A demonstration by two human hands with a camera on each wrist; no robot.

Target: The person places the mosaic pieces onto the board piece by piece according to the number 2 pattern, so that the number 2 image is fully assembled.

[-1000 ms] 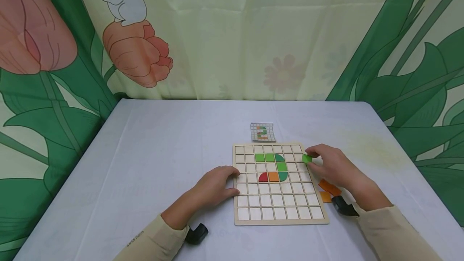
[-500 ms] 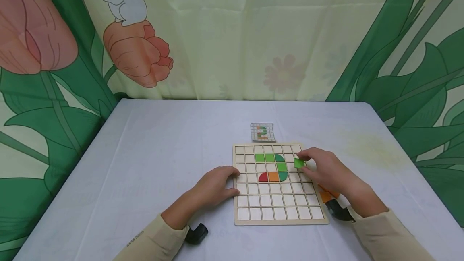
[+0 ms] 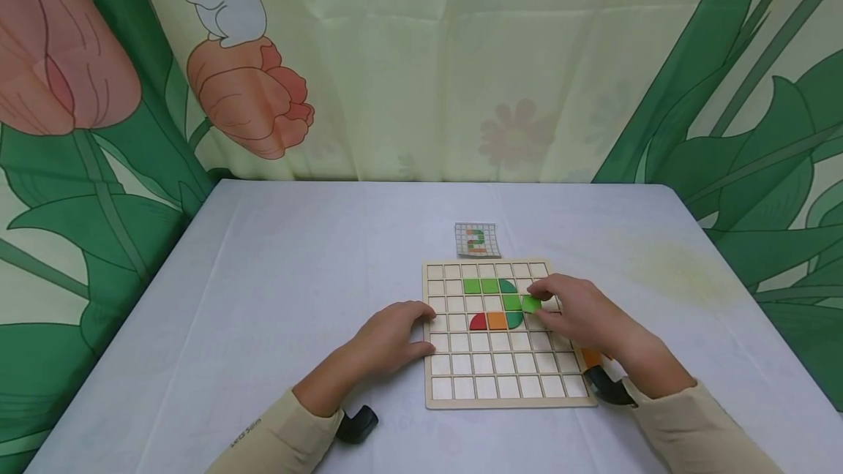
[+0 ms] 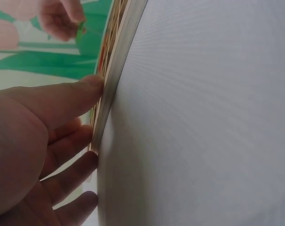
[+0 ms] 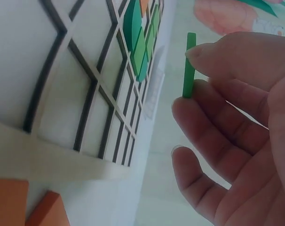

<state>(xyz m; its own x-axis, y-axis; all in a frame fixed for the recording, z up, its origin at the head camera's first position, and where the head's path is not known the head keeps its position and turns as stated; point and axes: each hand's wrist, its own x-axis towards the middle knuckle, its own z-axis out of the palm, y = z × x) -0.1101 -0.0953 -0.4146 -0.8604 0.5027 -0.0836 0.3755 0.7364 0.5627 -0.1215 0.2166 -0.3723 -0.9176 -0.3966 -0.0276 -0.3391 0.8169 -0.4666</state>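
Observation:
My right hand (image 3: 589, 317) pinches a light green square tile (image 3: 531, 303) between thumb and fingers, over the right part of a wooden grid board (image 3: 507, 405). In the right wrist view the tile (image 5: 190, 66) shows edge-on, apart from the board. Set in the grid are two green squares (image 3: 481, 286), another green square (image 3: 511, 303), two dark green rounded pieces (image 3: 508, 287), a red quarter-round (image 3: 478, 322) and an orange square (image 3: 497, 321). With thumb and fingers spread, my left hand (image 3: 391, 336) touches the board's left edge.
A small card (image 3: 477, 241) with a coloured pattern on a grid lies just behind the board. Orange tiles (image 3: 592, 358) lie at the board's right side, partly hidden by my right arm. A white cloth (image 3: 296, 262) covers the table, and a printed curtain (image 3: 421, 64) hangs behind.
My right hand has carried the green tile leftward and slightly nearer, from the board's right edge to beside the placed green square. The left hand has stayed still.

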